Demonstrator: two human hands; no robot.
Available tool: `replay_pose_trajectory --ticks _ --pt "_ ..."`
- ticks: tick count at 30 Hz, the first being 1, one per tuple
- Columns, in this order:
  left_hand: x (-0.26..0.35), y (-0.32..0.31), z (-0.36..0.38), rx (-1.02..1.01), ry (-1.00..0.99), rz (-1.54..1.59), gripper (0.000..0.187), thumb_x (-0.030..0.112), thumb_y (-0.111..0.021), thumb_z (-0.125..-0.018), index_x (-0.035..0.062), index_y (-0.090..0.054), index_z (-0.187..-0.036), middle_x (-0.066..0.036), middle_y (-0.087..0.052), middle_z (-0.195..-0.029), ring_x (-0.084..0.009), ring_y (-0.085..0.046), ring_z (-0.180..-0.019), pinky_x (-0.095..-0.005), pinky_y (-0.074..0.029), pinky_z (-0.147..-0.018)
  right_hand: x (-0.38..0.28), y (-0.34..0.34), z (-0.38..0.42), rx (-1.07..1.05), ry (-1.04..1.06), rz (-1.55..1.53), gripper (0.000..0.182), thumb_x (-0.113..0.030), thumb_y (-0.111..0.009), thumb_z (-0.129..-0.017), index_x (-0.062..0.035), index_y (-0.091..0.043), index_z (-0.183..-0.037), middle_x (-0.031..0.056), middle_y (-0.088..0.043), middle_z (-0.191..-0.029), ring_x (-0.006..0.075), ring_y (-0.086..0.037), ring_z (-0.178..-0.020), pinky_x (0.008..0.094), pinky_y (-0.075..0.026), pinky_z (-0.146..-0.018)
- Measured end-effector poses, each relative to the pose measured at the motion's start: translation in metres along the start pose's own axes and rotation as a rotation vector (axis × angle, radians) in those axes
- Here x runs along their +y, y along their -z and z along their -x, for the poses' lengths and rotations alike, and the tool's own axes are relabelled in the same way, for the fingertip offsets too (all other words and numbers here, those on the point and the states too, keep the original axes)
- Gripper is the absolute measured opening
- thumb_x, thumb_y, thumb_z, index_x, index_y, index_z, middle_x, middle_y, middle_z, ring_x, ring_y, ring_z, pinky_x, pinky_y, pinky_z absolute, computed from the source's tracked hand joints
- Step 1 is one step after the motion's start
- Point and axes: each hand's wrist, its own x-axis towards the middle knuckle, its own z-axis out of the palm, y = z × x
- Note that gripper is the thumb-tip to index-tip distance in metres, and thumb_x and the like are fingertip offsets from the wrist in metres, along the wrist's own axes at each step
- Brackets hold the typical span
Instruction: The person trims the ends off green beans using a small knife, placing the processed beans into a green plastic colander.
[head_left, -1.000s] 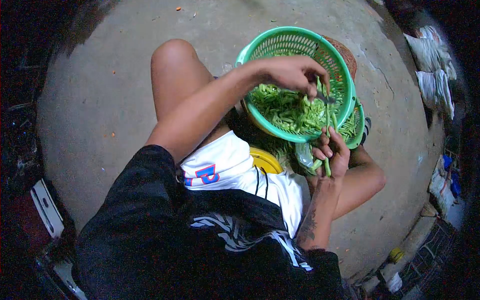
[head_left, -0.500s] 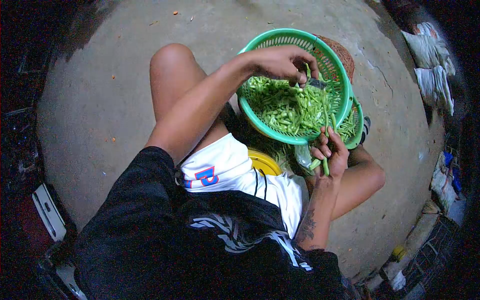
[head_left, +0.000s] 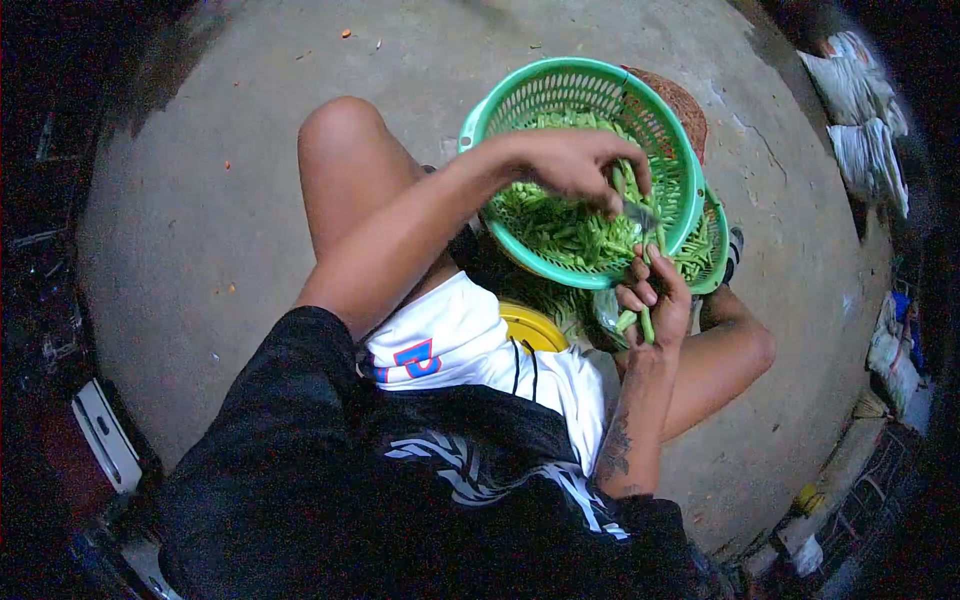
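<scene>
The person sits on the grey concrete floor (head_left: 200,250), one knee raised, in a black printed shirt (head_left: 270,430) and white shorts (head_left: 430,340). Beside the lap is a round, green, perforated plastic colander (head_left: 472,128), tilted, containing a heap of green cut pieces (head_left: 570,235).

Left hand (head_left: 580,165): positioned over the colander, palm down. Its grip is clamped on a small, dark, flat blade (head_left: 638,213), which projects from between the thumb and fingers; the handle end is hidden from where I stand.

Right hand (head_left: 660,300): positioned just outside the near rim, palm up. Its grip is clamped on slender green pods (head_left: 648,325). The lower ends protrude below the curled fingers; the upper end extends from the fingertips toward the blade. Whether blade and pod touch, I cannot tell.

Adjacent items: a second green perforated colander (head_left: 724,245), partly covered by the first, holds more green pieces. A brown woven basket (head_left: 675,105) sits behind the first colander. A round yellow plastic object (head_left: 535,326) lies beside the shorts.
</scene>
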Motion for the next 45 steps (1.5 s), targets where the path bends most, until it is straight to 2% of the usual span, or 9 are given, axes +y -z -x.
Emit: replay_pose_trajectory --ticks 4,14,22,24,28,29,32,39,45 --pt "-0.024 0.012 -0.012 0.022 -0.231 -0.043 0.035 0.006 -0.072 -0.087 0.0033 -0.064 -0.121 -0.008 -0.067 -0.112 -0.0177 -0.062 -0.106 -0.0339 -0.05 -0.092 0.001 -0.003 0.0 0.022 -0.006 -0.023 0.017 -0.015 -0.065 -0.098 0.0014 -0.063 -0.103 0.0012 -0.056 -0.072 0.0016 -0.037 -0.047 0.0185 -0.032 -0.041" --pt "-0.003 -0.001 -0.001 0.018 -0.141 -0.048 0.037 0.007 -0.071 -0.089 0.0053 -0.061 -0.125 -0.006 -0.068 -0.102 -0.0138 -0.062 -0.092 -0.0307 -0.051 -0.08 0.0 -0.005 0.002 -0.041 -0.019 -0.003 0.023 -0.017 -0.055 -0.104 0.0034 -0.063 -0.109 0.0001 -0.059 -0.078 0.0013 -0.038 -0.047 0.0188 -0.034 -0.042" --pt "-0.004 -0.003 -0.004 0.048 -0.086 -0.013 0.035 0.005 -0.072 -0.082 0.0038 -0.067 -0.116 -0.008 -0.07 -0.097 -0.0157 -0.065 -0.089 -0.0323 -0.052 -0.078 0.005 -0.005 0.0 0.014 -0.028 -0.028 0.021 -0.016 -0.061 -0.1 0.0044 -0.062 -0.105 0.0002 -0.056 -0.074 0.0017 -0.037 -0.047 0.0187 -0.033 -0.041" --pt "-0.012 0.014 -0.003 0.093 -0.211 -0.025 0.032 0.005 -0.07 -0.089 0.0015 -0.061 -0.12 -0.004 -0.066 -0.108 -0.013 -0.061 -0.093 -0.0312 -0.052 -0.081 0.002 0.001 -0.002 -0.034 -0.03 -0.068 0.019 -0.015 -0.061 -0.1 0.0038 -0.062 -0.104 -0.0004 -0.054 -0.072 0.0019 -0.037 -0.047 0.019 -0.033 -0.041" --pt "-0.011 0.018 -0.002 0.124 -0.129 -0.099 0.034 0.007 -0.072 -0.088 0.0023 -0.06 -0.12 -0.004 -0.065 -0.107 -0.0137 -0.061 -0.091 -0.0311 -0.051 -0.081 0.002 -0.001 -0.002 -0.007 -0.03 -0.027 0.018 -0.015 -0.06 -0.1 0.0025 -0.062 -0.104 -0.0019 -0.053 -0.071 0.0014 -0.037 -0.048 0.019 -0.033 -0.041" --pt "-0.011 0.008 -0.002 0.163 -0.249 -0.209 0.039 0.009 -0.075 -0.087 0.0036 -0.06 -0.122 -0.004 -0.065 -0.104 -0.0139 -0.061 -0.093 -0.0328 -0.051 -0.083 0.003 -0.003 -0.003 -0.007 -0.029 -0.029 0.018 -0.015 -0.06 -0.1 0.0025 -0.062 -0.104 -0.0019 -0.053 -0.071 0.0014 -0.037 -0.048 0.019 -0.033 -0.041" --pt "-0.003 -0.008 -0.008 -0.052 -0.091 -0.074 0.037 0.012 -0.075 -0.086 0.0043 -0.063 -0.12 -0.005 -0.067 -0.106 -0.0137 -0.06 -0.101 -0.0326 -0.049 -0.091 0.005 -0.005 -0.005 0.011 -0.019 -0.009 0.018 -0.016 -0.061 -0.1 0.0017 -0.062 -0.103 -0.0035 -0.051 -0.07 0.0008 -0.036 -0.048 0.0185 -0.032 -0.042" --pt "-0.007 0.017 -0.002 0.057 -0.136 0.007 0.034 0.01 -0.073 -0.088 0.004 -0.065 -0.12 -0.005 -0.066 -0.105 -0.0122 -0.06 -0.1 -0.0309 -0.049 -0.091 0.003 -0.003 -0.004 -0.041 -0.003 -0.02 0.021 -0.018 -0.062 -0.101 0.0024 -0.061 -0.108 -0.0054 -0.047 -0.069 0.0005 -0.035 -0.049 0.0182 -0.031 -0.043" --pt "-0.009 -0.005 -0.012 -0.122 -0.137 -0.006 0.035 0.008 -0.071 -0.088 0.0054 -0.066 -0.122 -0.004 -0.066 -0.103 -0.0125 -0.057 -0.093 -0.0304 -0.047 -0.081 0.007 -0.008 -0.003 -0.073 -0.014 -0.137 0.021 -0.015 -0.056 -0.104 0.0029 -0.062 -0.111 -0.0034 -0.051 -0.072 0.0012 -0.038 -0.051 0.0199 -0.034 -0.046"
